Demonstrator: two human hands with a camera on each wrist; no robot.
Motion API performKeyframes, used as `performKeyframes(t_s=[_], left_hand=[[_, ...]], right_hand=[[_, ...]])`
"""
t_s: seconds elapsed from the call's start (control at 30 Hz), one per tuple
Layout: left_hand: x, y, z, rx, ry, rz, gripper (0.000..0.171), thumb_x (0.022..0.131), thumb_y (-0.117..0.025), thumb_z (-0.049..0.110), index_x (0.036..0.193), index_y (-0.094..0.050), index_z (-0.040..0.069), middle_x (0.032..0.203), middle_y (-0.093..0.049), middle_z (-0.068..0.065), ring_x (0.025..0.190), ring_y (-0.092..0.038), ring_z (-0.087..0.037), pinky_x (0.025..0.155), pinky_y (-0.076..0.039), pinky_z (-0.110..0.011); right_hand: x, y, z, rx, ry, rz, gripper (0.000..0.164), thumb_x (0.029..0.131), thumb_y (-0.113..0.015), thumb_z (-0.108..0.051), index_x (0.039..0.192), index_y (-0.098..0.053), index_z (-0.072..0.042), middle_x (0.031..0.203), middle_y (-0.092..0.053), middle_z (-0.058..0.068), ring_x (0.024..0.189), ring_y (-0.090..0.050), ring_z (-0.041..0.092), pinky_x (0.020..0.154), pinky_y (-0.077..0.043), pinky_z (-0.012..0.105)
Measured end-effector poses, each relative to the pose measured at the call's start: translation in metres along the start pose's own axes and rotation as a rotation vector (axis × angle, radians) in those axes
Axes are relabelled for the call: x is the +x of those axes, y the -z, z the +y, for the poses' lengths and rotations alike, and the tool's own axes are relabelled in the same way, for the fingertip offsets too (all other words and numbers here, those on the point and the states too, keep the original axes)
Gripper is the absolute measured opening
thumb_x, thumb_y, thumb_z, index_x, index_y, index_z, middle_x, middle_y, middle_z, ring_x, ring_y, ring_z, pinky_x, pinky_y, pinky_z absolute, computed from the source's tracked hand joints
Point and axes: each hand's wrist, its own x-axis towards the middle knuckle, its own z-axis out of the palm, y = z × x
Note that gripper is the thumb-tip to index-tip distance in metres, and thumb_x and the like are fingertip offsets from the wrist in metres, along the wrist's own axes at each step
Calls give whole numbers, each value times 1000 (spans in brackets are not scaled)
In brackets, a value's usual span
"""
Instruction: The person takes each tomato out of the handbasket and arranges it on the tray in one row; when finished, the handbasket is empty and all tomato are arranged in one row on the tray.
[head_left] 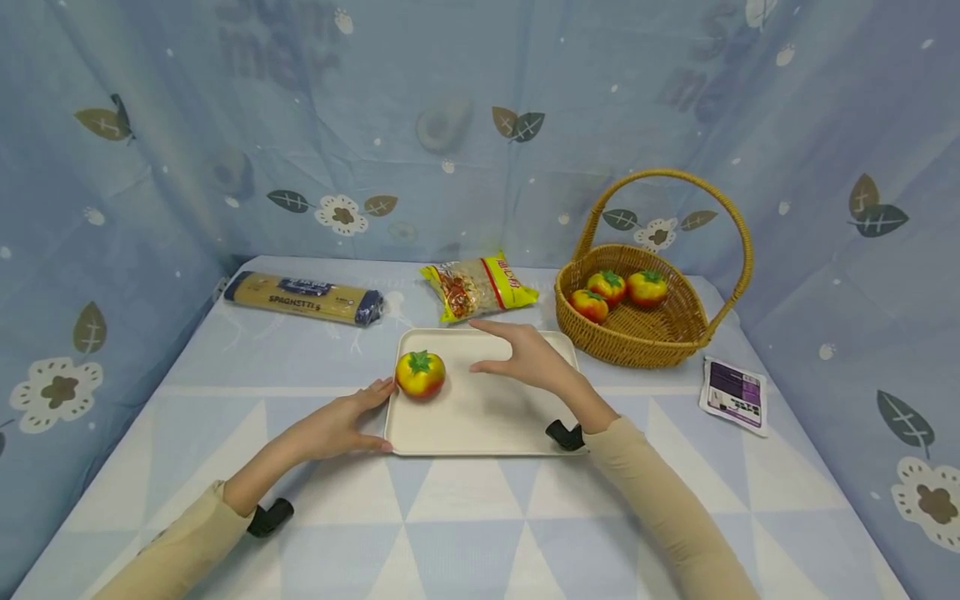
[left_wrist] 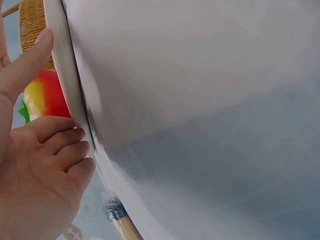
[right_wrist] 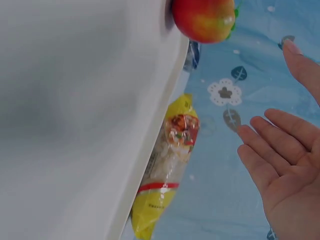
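A cream tray (head_left: pixel 480 425) lies mid-table with one yellow-red persimmon (head_left: pixel 421 375) near its left edge. My left hand (head_left: pixel 341 425) touches the tray's left side, its thumb by the near left corner and its fingers beside the persimmon. In the left wrist view, the fingertips of that hand (left_wrist: pixel 47 170) meet the tray rim (left_wrist: pixel 70 75). Over the right half of the tray hovers my right hand (head_left: pixel 525 357), thumb and fingers spread apart, holding nothing. The right wrist view has this hand (right_wrist: pixel 290 155) clear of the persimmon (right_wrist: pixel 204 19).
A wicker basket (head_left: pixel 637 346) with a tall handle holds three persimmons (head_left: pixel 606 287) at back right. Behind the tray lies a yellow noodle bag (head_left: pixel 480 287); a spaghetti pack (head_left: pixel 303 300) is at back left. At right, a purple-white packet (head_left: pixel 735 395) lies flat.
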Motion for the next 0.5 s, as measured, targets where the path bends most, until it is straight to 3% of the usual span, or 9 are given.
performKeyframes(t_s=[0.5], left_hand=[[1, -1, 1, -25, 38, -12, 101, 74, -80, 45, 149, -29, -1, 154, -21, -21, 141, -22, -40, 112, -23, -56]], right_hand=[[-31, 32, 17, -45, -79, 121, 69, 83, -75, -39, 142, -50, -15, 139, -54, 6, 120, -55, 29, 97, -48, 49]])
